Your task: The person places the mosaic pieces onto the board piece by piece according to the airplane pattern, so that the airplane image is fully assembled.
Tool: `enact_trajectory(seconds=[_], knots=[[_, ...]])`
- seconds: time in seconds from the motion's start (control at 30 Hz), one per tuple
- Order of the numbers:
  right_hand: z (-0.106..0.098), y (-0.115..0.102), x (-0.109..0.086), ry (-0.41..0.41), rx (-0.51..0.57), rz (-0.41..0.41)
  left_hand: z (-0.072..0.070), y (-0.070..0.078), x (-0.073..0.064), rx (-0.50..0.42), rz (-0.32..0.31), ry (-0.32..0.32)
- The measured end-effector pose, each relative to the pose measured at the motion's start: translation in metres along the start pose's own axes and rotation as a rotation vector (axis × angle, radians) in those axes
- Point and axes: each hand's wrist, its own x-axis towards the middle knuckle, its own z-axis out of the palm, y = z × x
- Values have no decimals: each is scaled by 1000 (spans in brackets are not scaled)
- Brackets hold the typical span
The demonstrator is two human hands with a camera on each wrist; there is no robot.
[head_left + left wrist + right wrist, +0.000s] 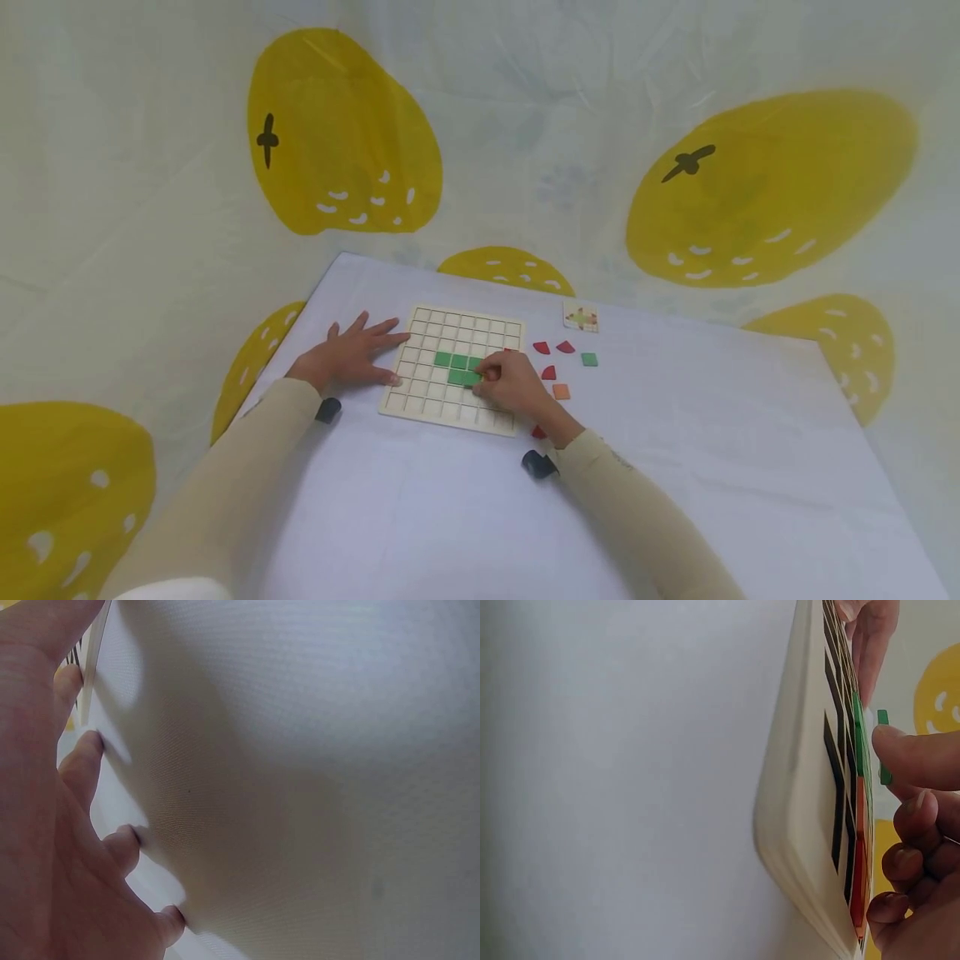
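Note:
A pale wooden grid board (422, 346) lies on the table, with several green square tiles (459, 361) set in its middle cells. My left hand (354, 354) is spread at the board's left side, its thumb and index fingertip touching the board and other fingers (81, 765) resting on the cloth. Over the right half of the board, my right hand (516, 385) pinches a green square tile (885, 724) between thumb and finger, slightly off the board's surface. An orange tile (860, 802) and a red tile (856, 870) sit on the board under that hand, mostly hidden in the head view.
Right of the board lie loose red quarter-circle tiles (566, 347), an orange square tile (562, 392) and a loose green tile (589, 359). A pattern card (581, 317) lies near the back edge of the white table (712, 433). A printed curtain (525, 150) hangs behind.

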Motion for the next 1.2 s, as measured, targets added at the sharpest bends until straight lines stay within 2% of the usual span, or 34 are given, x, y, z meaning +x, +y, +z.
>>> enact_trajectory(seconds=[0.17,0.5,0.73,1.2], knots=[[7,-2,4,-2,-8,-3,1,-4,-2,-7,16,12],[14,-13,7,-8,-22,-5,0,-5,-3,-16,4,2],[20,-14,9,11,-55,-51,-1,-3,-2,4,19,3],[31,-24,13,21,-64,-27,0,-2,-1,22,23,5]])
